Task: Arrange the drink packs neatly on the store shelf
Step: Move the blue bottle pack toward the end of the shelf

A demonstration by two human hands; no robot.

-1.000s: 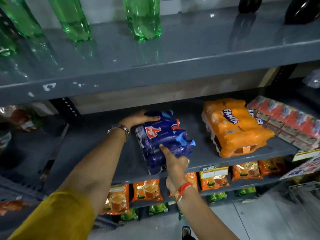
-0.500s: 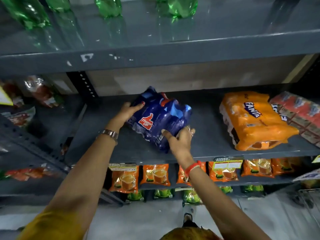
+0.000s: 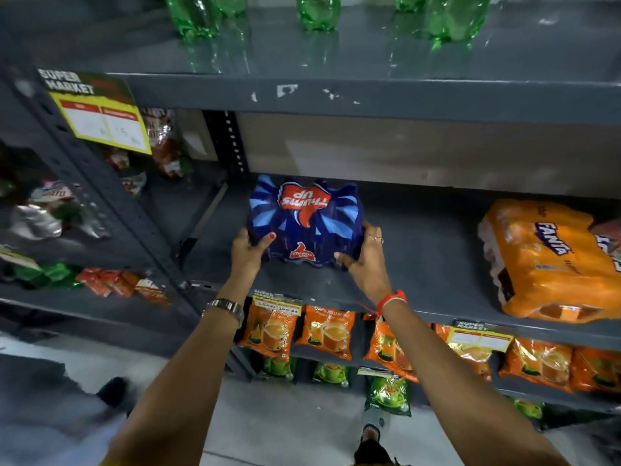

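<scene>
A blue Thums Up drink pack (image 3: pixel 304 220) stands on the grey middle shelf (image 3: pixel 420 250), near its left end by the upright post. My left hand (image 3: pixel 248 252) grips the pack's near left corner and my right hand (image 3: pixel 364 260) grips its near right corner. The pack sits square to the shelf's front edge, logo upside down to me. An orange Fanta pack (image 3: pixel 551 260) lies on the same shelf at the right, with bare shelf between the two. The edge of a red pack (image 3: pixel 610 235) shows beyond it.
Green bottles (image 3: pixel 317 11) stand on the shelf above. Orange tea pouches (image 3: pixel 327 332) hang in a row below the middle shelf, green pouches (image 3: pixel 388 395) under them. A yellow price tag (image 3: pixel 100 119) and snack bags (image 3: pixel 161 142) fill the left rack. The floor lies below.
The blue pack has turned from a slanted position to square with the shelf edge and slid left toward the post. Both hands moved to its near corners. My view shifted left.
</scene>
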